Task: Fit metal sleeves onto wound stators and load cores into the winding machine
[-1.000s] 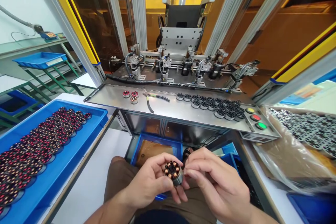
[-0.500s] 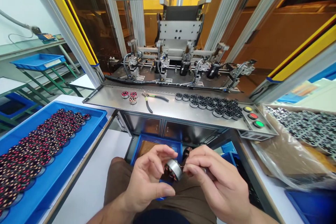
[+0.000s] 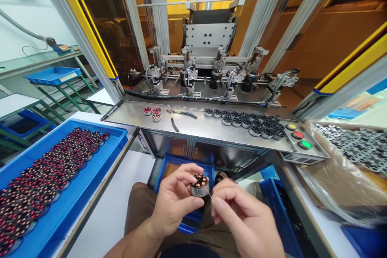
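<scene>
Between the thumb and fingers of my left hand [image 3: 178, 197] is a wound motor stator [image 3: 200, 186], a silver ring with copper coils facing up. My right hand [image 3: 244, 217] is just right of it, thumb and forefinger pinched on a thin wire [image 3: 209, 193] that runs from the stator's near side. Both hands are above my lap. On the metal ledge ahead lie a pair of pliers [image 3: 178, 115] with spread green-and-black handles and a few wound stators [image 3: 156, 117]. Further right on that ledge stand several black-and-silver stator cores [image 3: 237, 121].
At left, a blue tray [image 3: 121, 132] holds rows of wound stators. A winding machine [image 3: 211, 64] stands behind the ledge. Push buttons [image 3: 305, 144] sit at the ledge's right end, beside a plastic-lined carton [image 3: 326, 185] of silver cores. A blue bin [image 3: 165, 165] is below.
The stator has turned from its side to coils facing up, and my left fingers have closed on it. My right hand has shifted slightly lower. The view has swung a little left.
</scene>
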{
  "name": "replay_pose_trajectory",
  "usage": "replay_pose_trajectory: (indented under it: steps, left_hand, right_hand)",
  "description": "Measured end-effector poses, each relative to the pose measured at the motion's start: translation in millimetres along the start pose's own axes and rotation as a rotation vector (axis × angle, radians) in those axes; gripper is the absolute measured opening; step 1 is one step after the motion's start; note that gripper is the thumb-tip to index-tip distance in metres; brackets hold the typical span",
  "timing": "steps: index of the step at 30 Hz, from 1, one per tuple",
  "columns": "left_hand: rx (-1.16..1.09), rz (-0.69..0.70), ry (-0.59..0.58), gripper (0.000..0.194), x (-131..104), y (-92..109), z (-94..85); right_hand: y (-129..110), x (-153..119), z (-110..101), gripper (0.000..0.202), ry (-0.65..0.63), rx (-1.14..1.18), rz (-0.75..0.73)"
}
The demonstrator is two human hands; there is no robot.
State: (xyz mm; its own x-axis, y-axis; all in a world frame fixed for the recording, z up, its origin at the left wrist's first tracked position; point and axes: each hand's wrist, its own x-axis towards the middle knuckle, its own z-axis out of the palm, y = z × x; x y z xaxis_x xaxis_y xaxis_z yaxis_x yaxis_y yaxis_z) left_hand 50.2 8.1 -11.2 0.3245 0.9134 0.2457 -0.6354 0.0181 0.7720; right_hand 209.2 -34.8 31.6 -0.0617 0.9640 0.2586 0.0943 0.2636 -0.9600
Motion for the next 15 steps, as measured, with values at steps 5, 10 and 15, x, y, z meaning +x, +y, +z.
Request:
replay_pose_trajectory:
  steps: [5,10,15]
  left_hand:
    - [-0.009,-0.003,-0.021,0.029,3.6,5.5,-3.4]
    - [0.077,0.013,-0.101,0.029,2.1,10.6,-4.6]
    - [0.474,0.166,-0.022,0.077,-4.0,18.9,-12.0]
  right_hand:
    - [22.5,-10.8,20.9,0.034,-0.108,0.615,0.419]
    - [24.1,-4.3,23.1,0.044,-0.209,0.913,0.400]
    - [33.1,2.3,17.5,0.034,-0.098,0.644,0.202]
